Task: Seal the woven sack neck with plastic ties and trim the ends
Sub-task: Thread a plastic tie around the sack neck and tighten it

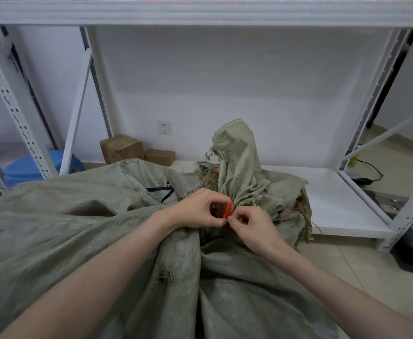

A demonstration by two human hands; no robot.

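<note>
I face a white rack (200,13) at 12 o'clock, its low shelf (335,204) at 4. A wall socket (164,127) is at 11. A big box (121,148) and a small box (160,157) stand side by side at 10, a blue stool (27,168) at 9, a black cable (369,171) at 3.

Both hands (195,209) on orange tie (228,209)

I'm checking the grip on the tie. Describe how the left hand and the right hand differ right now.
The left hand sits higher, its thumb and forefinger arched to the upper part of the orange tie; the right hand sits lower, pinching the tie's lower end. The left hand reaches in from the left of the sack neck, the right hand from the right. Both are bare, fingers curled, and meet on the tie.
</note>
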